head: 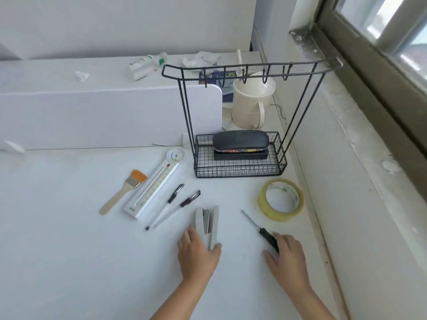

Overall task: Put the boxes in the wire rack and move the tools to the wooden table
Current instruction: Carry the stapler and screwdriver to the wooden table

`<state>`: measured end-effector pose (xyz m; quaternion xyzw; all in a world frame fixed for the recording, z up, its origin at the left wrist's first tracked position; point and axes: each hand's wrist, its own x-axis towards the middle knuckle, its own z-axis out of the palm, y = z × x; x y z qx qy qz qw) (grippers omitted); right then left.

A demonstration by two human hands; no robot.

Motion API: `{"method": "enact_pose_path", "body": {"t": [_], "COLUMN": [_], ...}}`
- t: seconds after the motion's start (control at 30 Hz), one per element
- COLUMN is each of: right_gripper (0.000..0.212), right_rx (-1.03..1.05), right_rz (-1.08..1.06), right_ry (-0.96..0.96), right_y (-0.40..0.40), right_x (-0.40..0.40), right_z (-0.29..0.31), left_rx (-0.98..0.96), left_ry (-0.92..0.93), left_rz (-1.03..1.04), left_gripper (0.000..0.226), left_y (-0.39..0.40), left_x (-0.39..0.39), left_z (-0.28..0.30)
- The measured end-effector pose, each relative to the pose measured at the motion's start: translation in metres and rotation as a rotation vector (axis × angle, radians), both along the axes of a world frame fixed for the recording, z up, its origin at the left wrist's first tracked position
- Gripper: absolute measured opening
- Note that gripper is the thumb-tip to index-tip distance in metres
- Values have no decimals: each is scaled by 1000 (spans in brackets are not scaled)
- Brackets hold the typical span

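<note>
Now two boxes (240,146) stacked in wire rack (240,168), left hand (198,252) gripping stapler (207,224), right hand (286,255) pinching screwdriver (261,230), two pens (172,205).

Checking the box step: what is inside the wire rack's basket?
A dark glasses case lies on a flat black box inside the wire rack. The box's top is mostly covered.

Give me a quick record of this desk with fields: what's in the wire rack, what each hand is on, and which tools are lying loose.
rack contents: wire rack holds a black case stacked on a flat black box
left hand: left hand closing around the hinge end of the stapler
right hand: right hand on the handle of the screwdriver
loose tools: brush, thermometer, two pens, tape roll
surface: white desk
</note>
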<state>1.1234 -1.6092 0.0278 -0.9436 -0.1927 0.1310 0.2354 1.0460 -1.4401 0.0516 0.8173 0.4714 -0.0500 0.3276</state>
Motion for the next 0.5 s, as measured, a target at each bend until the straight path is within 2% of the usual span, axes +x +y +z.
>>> {"method": "enact_pose_path", "body": {"t": [0.03, 0.1, 0.23, 0.33, 0.4, 0.5], "right_gripper": [37, 20, 16, 25, 23, 33], "right_rx": [-35, 37, 294, 319, 348, 375], "right_rz": [8, -79, -100, -80, -143, -267], "right_ry": [-8, 25, 239, 346, 380, 406], "right_y": [2, 6, 0, -17, -26, -37], "right_x": [-3, -6, -33, -73, -105, -161], "right_z": [-1, 3, 20, 33, 41, 48], "left_rx": [-12, -34, -118, -188, -205, -302], "left_ry": [9, -26, -236, -400, -455, -382], "left_rz": [12, 25, 18, 43, 33, -44], "left_gripper": [60, 41, 53, 72, 59, 50], "left_y": [-1, 1, 0, -7, -6, -6], "left_x": [0, -3, -41, -83, -112, -151], "left_z": [3, 5, 12, 17, 14, 10]}}
